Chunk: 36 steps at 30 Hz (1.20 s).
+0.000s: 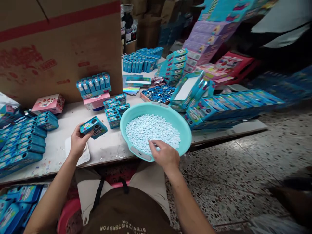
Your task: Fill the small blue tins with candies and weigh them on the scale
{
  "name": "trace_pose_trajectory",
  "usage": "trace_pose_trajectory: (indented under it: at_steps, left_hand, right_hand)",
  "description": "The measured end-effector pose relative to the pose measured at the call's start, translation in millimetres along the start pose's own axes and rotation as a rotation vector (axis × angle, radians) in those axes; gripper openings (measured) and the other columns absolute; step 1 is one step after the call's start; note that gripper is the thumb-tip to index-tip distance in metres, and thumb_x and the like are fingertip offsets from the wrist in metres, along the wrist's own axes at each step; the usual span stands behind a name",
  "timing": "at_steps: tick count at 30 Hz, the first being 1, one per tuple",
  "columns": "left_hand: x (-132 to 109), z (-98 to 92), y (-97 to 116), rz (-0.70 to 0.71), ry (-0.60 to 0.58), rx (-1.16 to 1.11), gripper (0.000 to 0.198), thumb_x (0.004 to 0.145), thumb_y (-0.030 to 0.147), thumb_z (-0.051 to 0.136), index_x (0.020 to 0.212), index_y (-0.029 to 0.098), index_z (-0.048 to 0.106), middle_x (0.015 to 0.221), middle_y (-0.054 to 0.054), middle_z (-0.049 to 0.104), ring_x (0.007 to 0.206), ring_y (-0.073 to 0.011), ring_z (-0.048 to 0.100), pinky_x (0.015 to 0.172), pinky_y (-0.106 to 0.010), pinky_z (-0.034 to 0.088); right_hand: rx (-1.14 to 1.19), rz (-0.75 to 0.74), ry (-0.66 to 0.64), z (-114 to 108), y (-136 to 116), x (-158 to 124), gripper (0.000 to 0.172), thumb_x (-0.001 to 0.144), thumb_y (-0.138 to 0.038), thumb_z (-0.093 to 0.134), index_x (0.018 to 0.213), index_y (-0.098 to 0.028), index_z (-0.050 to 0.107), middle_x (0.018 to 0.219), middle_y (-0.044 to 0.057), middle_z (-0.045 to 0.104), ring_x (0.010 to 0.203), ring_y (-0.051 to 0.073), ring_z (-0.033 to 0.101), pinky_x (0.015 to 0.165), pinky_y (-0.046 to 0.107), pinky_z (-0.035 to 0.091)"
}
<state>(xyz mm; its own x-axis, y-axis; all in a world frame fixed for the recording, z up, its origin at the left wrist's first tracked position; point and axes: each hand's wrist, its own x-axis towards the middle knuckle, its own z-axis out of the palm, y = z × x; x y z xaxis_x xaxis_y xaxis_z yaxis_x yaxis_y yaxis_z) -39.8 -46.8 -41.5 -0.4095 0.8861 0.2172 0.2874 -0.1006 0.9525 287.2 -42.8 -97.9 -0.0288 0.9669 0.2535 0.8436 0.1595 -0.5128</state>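
Observation:
My left hand [78,142] grips a small blue tin box [93,127] above the white table [109,146]. A turquoise basin [181,130] full of pale blue tablets [151,130] rests at the table's front edge. My right hand [164,155] reaches into the basin's near side, its fingers pinched among the tablets. A white flat tray [85,156] lies under my left wrist.
Stacks of blue tin boxes [23,143] fill the table's left side, with more by the basin [115,110] and at the back [141,61]. A big cardboard box [60,48] stands behind. Open display cartons [226,104] lie to the right. Speckled floor [243,169] extends right.

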Motion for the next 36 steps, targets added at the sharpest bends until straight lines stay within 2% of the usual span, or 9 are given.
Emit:
trace_pose_trajectory:
  at_steps: [5, 9, 14, 20, 22, 24, 28, 32, 36]
  left_hand:
    - [-19, -84.3, -39, -0.098, 0.266, 0.063, 0.058, 0.056, 0.038, 0.079, 0.106, 0.018, 0.057, 0.097, -0.004, 0.064, 0.091, -0.0186, 0.062, 0.087, -0.034, 0.049]
    - [-24, -118.8, -71, -0.152, 0.366, 0.044, 0.063, 0.053, 0.038, 0.08, 0.107, 0.017, 0.056, 0.1, -0.006, 0.064, 0.093, -0.0194, 0.062, 0.088, -0.034, 0.049]
    - [-26, -124.4, -94, -0.175, 0.319, 0.029, 0.061, 0.055, 0.039, 0.079, 0.107, 0.017, 0.055, 0.103, -0.007, 0.064, 0.096, -0.0202, 0.062, 0.089, -0.034, 0.049]
    - [-32, -126.1, -99, -0.102, 0.21, 0.067, 0.066, 0.056, 0.04, 0.08, 0.113, 0.018, 0.053, 0.116, -0.011, 0.06, 0.108, -0.0226, 0.059, 0.094, -0.035, 0.046]
    - [-39, -134.4, -103, -0.051, 0.303, 0.073, 0.065, 0.061, 0.044, 0.076, 0.116, 0.018, 0.051, 0.12, -0.013, 0.059, 0.113, -0.022, 0.056, 0.097, -0.034, 0.044]
    - [-49, -146.5, -111, -0.043, 0.501, 0.111, 0.054, 0.072, 0.05, 0.066, 0.113, 0.017, 0.052, 0.113, -0.012, 0.061, 0.11, -0.0196, 0.058, 0.096, -0.033, 0.044]
    - [-70, -170.5, -137, -0.153, 0.819, 0.237, 0.047, 0.081, 0.057, 0.047, 0.095, 0.014, 0.056, 0.084, -0.007, 0.063, 0.081, -0.0137, 0.064, 0.074, -0.026, 0.049]
    - [-80, -177.9, -161, -0.24, 0.863, 0.248, 0.056, 0.081, 0.065, 0.033, 0.083, 0.014, 0.055, 0.067, -0.002, 0.058, 0.055, -0.0096, 0.056, 0.056, -0.023, 0.046]
    - [-81, -172.2, -166, -0.228, 0.927, 0.221, 0.06, 0.082, 0.066, 0.025, 0.078, 0.014, 0.054, 0.064, -0.003, 0.058, 0.051, -0.0097, 0.056, 0.053, -0.023, 0.047]
  right_hand:
    - [-0.023, 0.034, -0.008, 3, 2, -2, 0.032, 0.088, -0.038, 0.047, 0.083, -0.02, 0.072, 0.084, 0.007, 0.072, 0.069, 0.017, 0.06, 0.057, 0.026, 0.029]
    - [-0.036, 0.08, -0.015, 5, 3, -5, 0.033, 0.086, -0.04, 0.048, 0.082, -0.019, 0.073, 0.083, 0.008, 0.072, 0.066, 0.017, 0.057, 0.055, 0.026, 0.026]
    - [-0.089, 0.167, -0.052, 5, 1, -6, 0.032, 0.083, -0.043, 0.052, 0.082, -0.02, 0.074, 0.079, 0.008, 0.07, 0.06, 0.017, 0.052, 0.052, 0.026, 0.023]
    - [-0.109, 0.177, -0.05, 5, 0, -7, 0.03, 0.08, -0.043, 0.054, 0.081, -0.022, 0.075, 0.074, 0.009, 0.069, 0.054, 0.016, 0.047, 0.051, 0.027, 0.021]
    - [-0.122, 0.178, -0.048, 6, 1, -7, 0.029, 0.08, -0.043, 0.055, 0.082, -0.022, 0.075, 0.073, 0.009, 0.069, 0.053, 0.016, 0.046, 0.051, 0.027, 0.022]
    - [-0.139, 0.188, -0.054, 6, 3, -8, 0.03, 0.08, -0.043, 0.055, 0.084, -0.022, 0.075, 0.072, 0.009, 0.068, 0.052, 0.016, 0.044, 0.052, 0.027, 0.023]
    - [-0.143, 0.176, -0.034, 8, 5, -9, 0.03, 0.08, -0.045, 0.055, 0.081, -0.022, 0.075, 0.071, 0.008, 0.068, 0.05, 0.014, 0.041, 0.051, 0.027, 0.023]
    - [-0.153, 0.217, -0.057, 8, 5, -8, 0.029, 0.078, -0.046, 0.057, 0.079, -0.022, 0.074, 0.069, 0.007, 0.066, 0.049, 0.014, 0.038, 0.05, 0.027, 0.023]
    - [-0.167, 0.253, -0.085, 8, 6, -8, 0.03, 0.077, -0.047, 0.056, 0.081, -0.023, 0.074, 0.07, 0.007, 0.066, 0.051, 0.015, 0.037, 0.052, 0.027, 0.025]
